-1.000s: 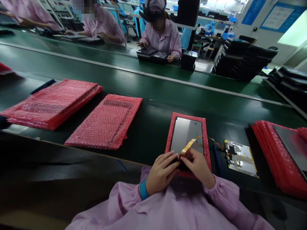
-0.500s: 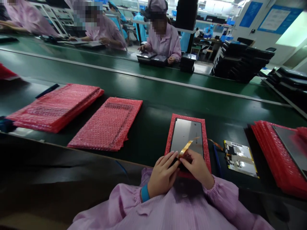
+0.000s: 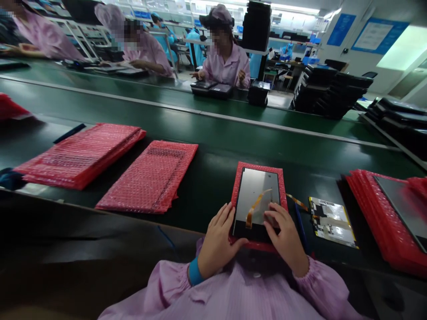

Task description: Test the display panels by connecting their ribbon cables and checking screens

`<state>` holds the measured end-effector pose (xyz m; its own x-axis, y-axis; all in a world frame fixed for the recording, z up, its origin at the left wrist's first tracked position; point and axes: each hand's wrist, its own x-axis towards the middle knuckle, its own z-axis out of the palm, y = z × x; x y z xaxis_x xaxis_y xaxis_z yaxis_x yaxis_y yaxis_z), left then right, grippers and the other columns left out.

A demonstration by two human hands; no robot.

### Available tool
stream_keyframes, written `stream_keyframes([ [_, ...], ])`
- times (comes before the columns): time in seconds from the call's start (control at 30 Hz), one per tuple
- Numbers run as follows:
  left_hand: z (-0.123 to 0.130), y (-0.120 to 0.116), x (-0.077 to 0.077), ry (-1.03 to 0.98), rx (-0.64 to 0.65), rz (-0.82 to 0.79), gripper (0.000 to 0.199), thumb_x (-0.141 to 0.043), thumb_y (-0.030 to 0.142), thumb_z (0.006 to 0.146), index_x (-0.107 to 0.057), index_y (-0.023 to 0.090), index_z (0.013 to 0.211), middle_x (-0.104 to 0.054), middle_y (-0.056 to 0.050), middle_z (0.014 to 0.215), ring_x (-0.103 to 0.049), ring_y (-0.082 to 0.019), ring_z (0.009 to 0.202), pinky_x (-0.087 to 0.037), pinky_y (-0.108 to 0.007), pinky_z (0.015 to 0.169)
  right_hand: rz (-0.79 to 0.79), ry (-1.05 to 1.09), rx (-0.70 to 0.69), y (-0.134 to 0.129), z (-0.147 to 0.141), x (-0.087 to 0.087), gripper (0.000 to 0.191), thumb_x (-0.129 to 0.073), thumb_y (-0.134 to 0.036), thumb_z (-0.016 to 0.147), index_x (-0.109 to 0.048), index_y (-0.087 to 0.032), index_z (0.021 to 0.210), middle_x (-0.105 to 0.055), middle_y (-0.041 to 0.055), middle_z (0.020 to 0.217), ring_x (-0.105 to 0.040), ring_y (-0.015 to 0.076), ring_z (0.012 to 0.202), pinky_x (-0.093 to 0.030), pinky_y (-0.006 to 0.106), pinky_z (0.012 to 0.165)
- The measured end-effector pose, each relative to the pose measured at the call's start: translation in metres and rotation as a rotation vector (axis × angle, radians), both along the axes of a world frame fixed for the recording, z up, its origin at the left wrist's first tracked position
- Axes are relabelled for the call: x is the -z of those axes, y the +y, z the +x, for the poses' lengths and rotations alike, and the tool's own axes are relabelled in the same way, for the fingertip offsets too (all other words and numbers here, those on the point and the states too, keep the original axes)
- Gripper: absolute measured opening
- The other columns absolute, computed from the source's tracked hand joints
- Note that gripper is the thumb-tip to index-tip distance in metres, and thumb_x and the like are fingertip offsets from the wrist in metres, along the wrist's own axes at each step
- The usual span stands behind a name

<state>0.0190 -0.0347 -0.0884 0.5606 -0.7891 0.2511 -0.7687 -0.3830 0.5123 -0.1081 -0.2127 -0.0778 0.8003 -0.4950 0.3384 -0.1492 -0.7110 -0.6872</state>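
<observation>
In front of me a display panel (image 3: 246, 189) lies silver back up on a red bubble-wrap sleeve (image 3: 283, 182). An orange flex cable (image 3: 255, 207) curves across its back from the black strip at the near end. My left hand (image 3: 219, 242) rests with fingers stretched along the panel's left edge, thumb apart. Over the right side of the panel, my right hand (image 3: 283, 233) has its fingers bent and apart, holding nothing. A silver board with black patches (image 3: 333, 222) lies to the right, an orange ribbon running from it. Beside the sleeve is a dark blue pen-like tool (image 3: 300, 226), partly hidden.
Red bubble-wrap sleeves lie at left (image 3: 150, 178) and in a stack (image 3: 80, 155). Another stack (image 3: 383, 218) at right carries a panel. Beyond the green conveyor (image 3: 213, 133), co-workers in pink sit near stacked black devices (image 3: 330, 89).
Both hands have let go of the flex cable and moved apart, left hand to the panel's left edge, right hand to the right. The cable now lies across the panel's back.
</observation>
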Motion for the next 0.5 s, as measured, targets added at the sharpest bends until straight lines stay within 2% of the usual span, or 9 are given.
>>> stream_keyframes([
  [0.1,0.001,-0.003,-0.001,0.040,-0.012,-0.010,0.091,-0.077,0.044,0.068,-0.037,0.014,0.144,-0.037,-0.021,0.150,-0.031,-0.039,0.139,-0.035,-0.057,0.109,-0.131,0.057,-0.020,0.004,-0.002,0.006,0.028,-0.046,-0.027,0.093,-0.059,-0.020,0.117,-0.050,0.0154,0.138,-0.041,0.0317,0.132,-0.036,0.058,0.108],
  [0.23,0.002,-0.002,0.000,0.165,0.005,-0.128,0.087,-0.079,0.039,0.067,-0.041,0.017,0.142,-0.034,-0.021,0.151,-0.020,-0.041,0.142,-0.030,-0.063,0.109,-0.224,0.100,-0.034,0.008,-0.005,0.012,0.037,-0.048,-0.036,0.093,-0.055,-0.017,0.124,-0.045,0.0181,0.144,-0.038,0.0338,0.135,-0.038,0.059,0.107],
  [0.3,0.004,0.001,0.001,0.282,0.029,-0.211,0.083,-0.075,0.046,0.070,-0.044,0.015,0.140,-0.028,-0.023,0.153,-0.011,-0.041,0.144,-0.025,-0.066,0.109,-0.305,0.083,-0.067,0.008,-0.006,0.021,0.052,-0.055,-0.045,0.088,-0.049,-0.019,0.133,-0.043,0.0181,0.146,-0.038,0.0377,0.134,-0.040,0.063,0.103],
  [0.37,0.008,0.003,0.002,0.412,0.031,-0.275,0.076,-0.066,0.053,0.078,-0.044,0.014,0.140,-0.023,-0.022,0.155,-0.005,-0.038,0.145,-0.020,-0.065,0.111,-0.410,0.015,-0.122,0.004,-0.002,0.036,0.078,-0.061,-0.053,0.080,-0.032,-0.026,0.147,-0.040,0.0164,0.147,-0.040,0.0422,0.131,-0.044,0.067,0.097],
  [0.4,0.011,0.003,0.002,0.462,0.031,-0.310,0.074,-0.064,0.054,0.079,-0.046,0.017,0.139,-0.023,-0.020,0.156,-0.004,-0.037,0.145,-0.018,-0.064,0.112,-0.458,-0.032,-0.126,0.002,0.002,0.046,0.086,-0.061,-0.053,0.079,-0.020,-0.030,0.151,-0.042,0.0157,0.146,-0.044,0.0434,0.128,-0.048,0.068,0.092],
  [0.43,0.013,0.003,0.001,0.504,0.055,-0.344,0.071,-0.064,0.054,0.079,-0.048,0.019,0.138,-0.024,-0.017,0.156,-0.006,-0.036,0.145,-0.016,-0.062,0.114,-0.484,-0.058,-0.074,-0.002,0.008,0.055,0.084,-0.057,-0.045,0.081,-0.011,-0.037,0.151,-0.048,0.0120,0.142,-0.048,0.0424,0.124,-0.051,0.067,0.088],
  [0.5,0.019,-0.001,-0.003,0.629,0.133,-0.444,0.069,-0.066,0.057,0.076,-0.053,0.023,0.135,-0.034,-0.015,0.153,-0.021,-0.036,0.143,-0.021,-0.057,0.115,-0.492,-0.112,0.058,-0.009,0.020,0.071,0.078,-0.042,-0.023,0.087,0.003,-0.049,0.144,-0.064,0.0025,0.124,-0.062,0.0380,0.108,-0.059,0.060,0.074],
])
